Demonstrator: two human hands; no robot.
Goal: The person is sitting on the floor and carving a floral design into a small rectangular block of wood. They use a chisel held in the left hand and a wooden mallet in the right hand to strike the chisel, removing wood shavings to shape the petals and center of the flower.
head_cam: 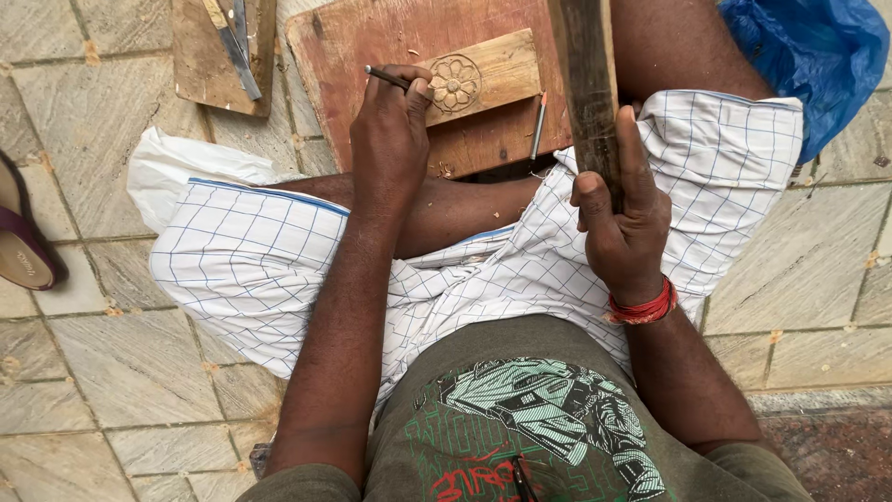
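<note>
My left hand (pixel 392 130) grips a thin metal chisel (pixel 386 76), its tip set against a small wooden block (pixel 497 70) carved with a round flower. The block lies on a reddish wooden board (pixel 372 42) in front of my crossed legs. My right hand (pixel 624 223) is closed around the lower end of a dark wooden mallet stick (pixel 585 84), held upright above my right knee. A red thread band circles my right wrist. A second thin tool (pixel 538 125) lies on the board beside the block.
I sit on a paved stone floor in a checked white cloth. A smaller board with metal tools (pixel 232 46) lies at the upper left. A blue plastic bag (pixel 818 56) sits at the upper right, a sandal (pixel 23 232) at the left edge.
</note>
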